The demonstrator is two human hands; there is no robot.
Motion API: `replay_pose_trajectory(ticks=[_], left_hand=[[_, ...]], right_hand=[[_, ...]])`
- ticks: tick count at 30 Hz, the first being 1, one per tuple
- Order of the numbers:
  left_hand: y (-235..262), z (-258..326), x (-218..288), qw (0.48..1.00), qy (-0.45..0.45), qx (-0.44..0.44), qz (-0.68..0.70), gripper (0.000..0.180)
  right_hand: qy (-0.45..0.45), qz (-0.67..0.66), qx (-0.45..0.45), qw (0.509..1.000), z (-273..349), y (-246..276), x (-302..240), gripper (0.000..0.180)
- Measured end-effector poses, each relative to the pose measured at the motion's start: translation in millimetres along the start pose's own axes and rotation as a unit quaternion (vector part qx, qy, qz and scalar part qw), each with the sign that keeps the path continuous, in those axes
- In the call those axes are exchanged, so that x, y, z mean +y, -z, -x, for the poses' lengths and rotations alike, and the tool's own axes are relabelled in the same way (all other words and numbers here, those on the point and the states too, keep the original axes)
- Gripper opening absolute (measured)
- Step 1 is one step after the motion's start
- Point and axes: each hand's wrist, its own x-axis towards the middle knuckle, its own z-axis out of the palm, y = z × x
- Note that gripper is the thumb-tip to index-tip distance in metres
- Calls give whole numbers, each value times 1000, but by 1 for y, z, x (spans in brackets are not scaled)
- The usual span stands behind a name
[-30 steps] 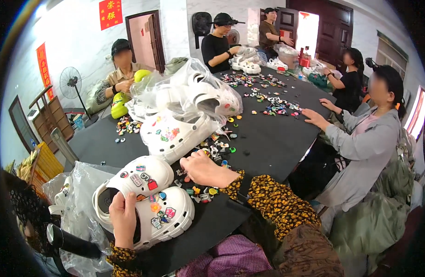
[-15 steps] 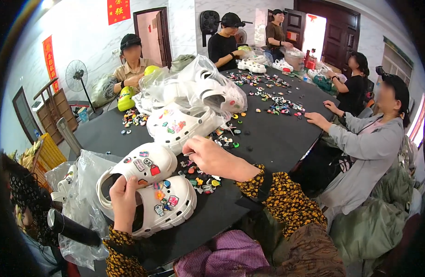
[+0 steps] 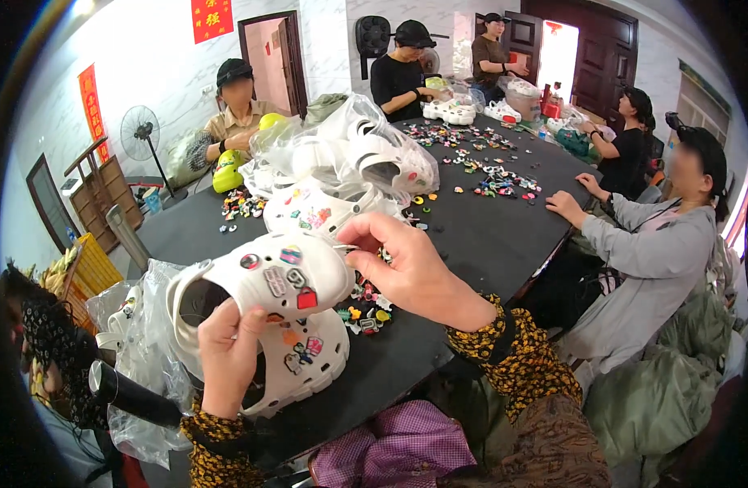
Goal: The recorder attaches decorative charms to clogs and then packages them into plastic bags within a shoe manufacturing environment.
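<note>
My left hand (image 3: 230,354) grips a white clog (image 3: 325,264) by the opening edge, thumb on its upper. The clog is lifted and tilted, with several colourful shoe charms on its toe. My right hand (image 3: 402,264) is closed in a pinch close beside the toe; what its fingertips hold is too small to make out. Below, on the table, lies a second white clog (image 3: 329,350) with charms, partly covered by the first. Loose charms (image 3: 366,313) are scattered by the right wrist. Behind the raised clog stands another decorated white clog (image 3: 317,210).
Plastic-wrapped white clogs (image 3: 366,154) are heaped on the dark table (image 3: 463,252). A clear plastic bag (image 3: 150,358) and a black cylinder (image 3: 134,397) are at the left. More charms (image 3: 496,179) lie farther off. Several people are around the table, one in grey (image 3: 650,252) at the right.
My left hand has raised the clog off the second one and tilted it toward the right. My right hand has moved up and right, staying beside the toe.
</note>
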Motion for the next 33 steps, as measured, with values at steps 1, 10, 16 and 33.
replay_pose_trajectory(ticks=[1,10,16,33], left_hand=[[2,0,-6,997,-37,-21,-66,21],[11,-2,-12,986,123,-40,103,24],[13,6,-13,986,127,-31,103,22],[11,12,-41,974,127,12,189,28]], right_hand=[[0,-1,-1,1000,1,-1,0,15],[63,59,-13,996,0,-18,9,15],[46,32,-14,998,-7,-35,4,14],[146,126,-1,981,-30,-83,8,17]])
